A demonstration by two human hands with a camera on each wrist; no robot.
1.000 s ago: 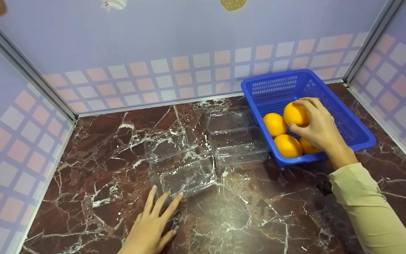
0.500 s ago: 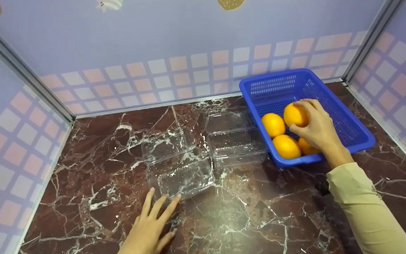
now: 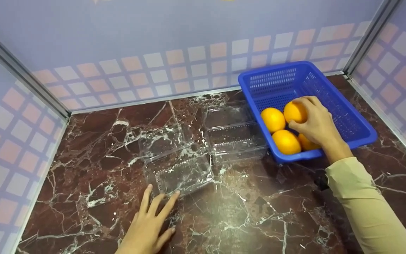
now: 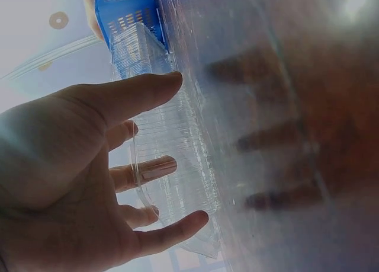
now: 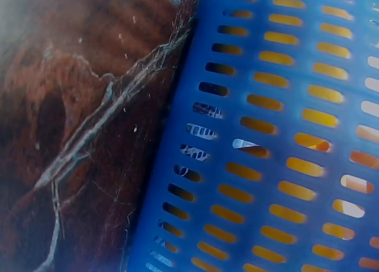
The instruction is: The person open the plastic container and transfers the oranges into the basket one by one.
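Note:
My right hand (image 3: 317,125) grips an orange (image 3: 294,112) inside the blue plastic basket (image 3: 356,135), thumb on the near side and fingers over the top. Beside and below it lie more oranges (image 3: 286,142), one partly hidden under the hand. The right wrist view shows only the slotted basket wall (image 5: 260,130), with orange colour behind the slots. My left hand (image 3: 148,225) spreads its fingers at the near edge of a clear plastic container (image 3: 183,174) with its lid laid back. In the left wrist view, the left fingers (image 4: 160,167) lie against that container's side.
A second clear open container (image 3: 236,139) stands between the first one and the basket, close to the basket's left side. Patterned panels (image 3: 196,67) close off the back and both sides of the dark marbled table (image 3: 231,218).
The head view has shifted slightly, so the scene sits a little higher. Both hands stay in nearly the same places, the right one still holding the orange.

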